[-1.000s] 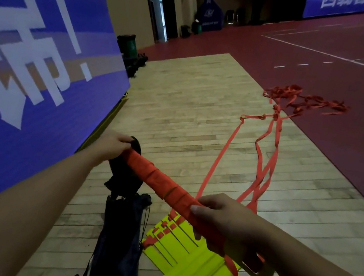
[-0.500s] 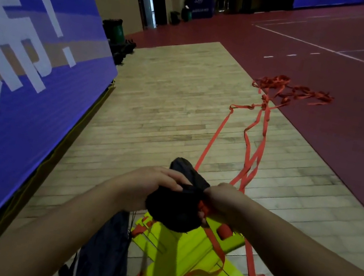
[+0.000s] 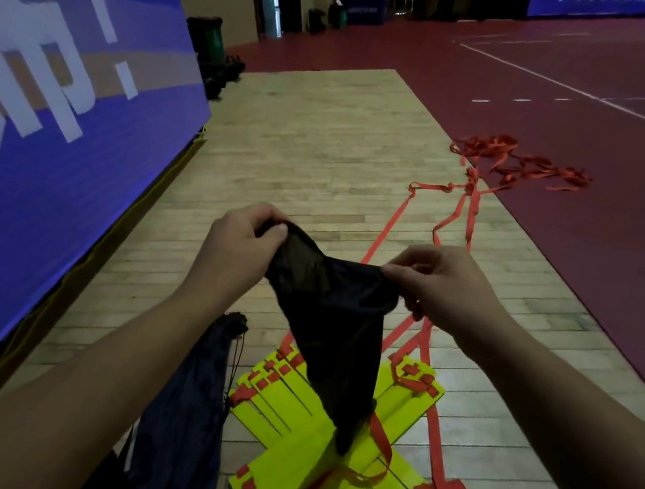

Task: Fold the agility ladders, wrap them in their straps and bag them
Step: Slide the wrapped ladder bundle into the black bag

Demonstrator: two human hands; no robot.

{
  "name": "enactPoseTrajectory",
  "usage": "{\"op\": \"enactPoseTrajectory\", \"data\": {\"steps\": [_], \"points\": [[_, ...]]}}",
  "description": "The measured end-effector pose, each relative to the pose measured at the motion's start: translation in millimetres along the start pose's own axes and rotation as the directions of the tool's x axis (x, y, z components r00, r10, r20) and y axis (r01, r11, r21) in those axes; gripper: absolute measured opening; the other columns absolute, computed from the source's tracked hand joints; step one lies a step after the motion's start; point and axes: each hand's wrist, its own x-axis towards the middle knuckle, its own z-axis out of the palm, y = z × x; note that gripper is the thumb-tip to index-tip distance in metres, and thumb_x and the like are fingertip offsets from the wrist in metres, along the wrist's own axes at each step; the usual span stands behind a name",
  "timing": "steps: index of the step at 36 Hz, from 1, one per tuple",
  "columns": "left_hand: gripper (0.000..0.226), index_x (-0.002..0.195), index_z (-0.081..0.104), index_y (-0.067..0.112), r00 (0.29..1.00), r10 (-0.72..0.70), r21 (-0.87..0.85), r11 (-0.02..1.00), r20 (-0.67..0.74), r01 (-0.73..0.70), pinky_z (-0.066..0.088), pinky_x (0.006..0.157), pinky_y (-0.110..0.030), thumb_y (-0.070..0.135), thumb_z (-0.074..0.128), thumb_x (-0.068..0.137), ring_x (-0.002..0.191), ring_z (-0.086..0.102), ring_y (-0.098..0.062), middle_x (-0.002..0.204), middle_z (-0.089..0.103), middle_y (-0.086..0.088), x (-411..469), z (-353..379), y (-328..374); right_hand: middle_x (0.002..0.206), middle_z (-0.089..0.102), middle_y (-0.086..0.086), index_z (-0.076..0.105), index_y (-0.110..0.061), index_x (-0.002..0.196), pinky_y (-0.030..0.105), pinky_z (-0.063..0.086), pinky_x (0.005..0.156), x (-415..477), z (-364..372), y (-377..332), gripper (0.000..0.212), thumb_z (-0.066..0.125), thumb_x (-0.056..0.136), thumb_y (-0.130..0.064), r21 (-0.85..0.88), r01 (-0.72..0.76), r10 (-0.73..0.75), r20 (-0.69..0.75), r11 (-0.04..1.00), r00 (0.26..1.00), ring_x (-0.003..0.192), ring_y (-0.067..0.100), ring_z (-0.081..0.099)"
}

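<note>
black bag (image 3: 325, 331) hangs limp between the fingers, its rim pinched by the left hand (image 3: 238, 249) and the right hand (image 3: 445, 283), both curled on the cloth. it looks light, soft and floppy, so the mouth wants holding at the hem. below the fingers lie the stiff-looking yellow ladders (image 3: 319, 472); their red straps (image 3: 468, 214) trail away beyond the fingertips, thin and likely to tangle.
</note>
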Motion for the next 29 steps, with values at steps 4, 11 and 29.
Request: {"op": "enactPoseTrajectory", "data": {"steps": [4,11,29], "points": [[0.024,0.087,0.068,0.010,0.968,-0.207,-0.491,0.834,0.143,0.251,0.056,0.057,-0.026,-0.002,0.050,0.098,0.072,0.067,-0.017,0.080,0.067,-0.008,-0.7,0.2,9.1,0.090,0.066,0.019,0.063,-0.006,0.091,0.028,0.051,0.054,-3.6,12.5,1.5,0.019,0.054,0.104,-0.016,0.158,-0.006,0.001,0.034,0.987,0.999,0.069,0.020,0.063],[0.017,0.094,0.062,-0.001,0.950,-0.195,-0.748,0.587,0.242,0.311,0.055,0.057,-0.021,-0.007,0.047,0.098,0.063,0.069,-0.015,0.084,0.065,-0.013,-2.9,-10.4,11.4,0.105,0.068,-0.004,0.049,-0.020,0.125,0.028,0.057,0.087,-12.0,47.5,-13.1,0.058,0.062,0.083,-0.059,0.181,-0.063,0.016,0.248,0.982,0.969,0.097,0.009,0.069],[0.088,0.151,0.036,0.026,0.562,0.022,-0.224,0.929,0.827,0.294,0.029,0.120,-0.035,0.028,0.084,0.077,0.146,0.033,-0.009,0.156,0.040,0.007,-16.8,-67.9,-134.0,0.050,0.051,0.003,0.058,-0.011,0.082,0.018,0.034,0.038,54.2,152.5,-57.6,0.017,0.051,0.098,-0.012,0.702,-0.403,0.358,0.222,0.586,0.907,0.038,0.013,0.045]]}}
